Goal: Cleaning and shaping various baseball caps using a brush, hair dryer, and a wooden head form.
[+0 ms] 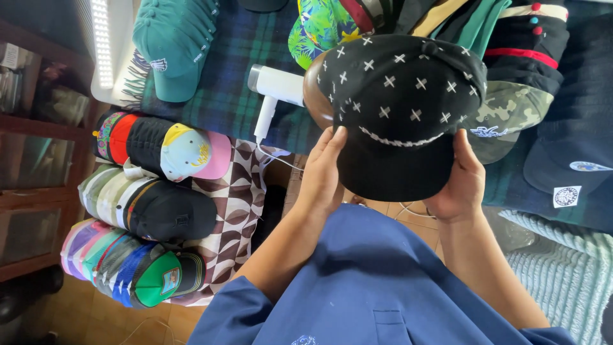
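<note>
A black cap (pixel 399 102) dotted with small white crosses sits over a rounded brown form (pixel 314 96), its flat brim pointing toward me. My left hand (pixel 322 176) grips the brim's left edge, fingers up along the side. My right hand (pixel 461 182) holds the brim's right edge. Both forearms come out of blue sleeves (pixel 370 287) at the bottom of the view.
Three rows of stacked caps (pixel 150 204) lie on a patterned cloth at left. A teal cap (pixel 175 45) and a white handheld steamer (pixel 274 86) rest on dark plaid fabric. More caps (pixel 517 70) pile at upper right. A wooden shelf (pixel 32 128) stands far left.
</note>
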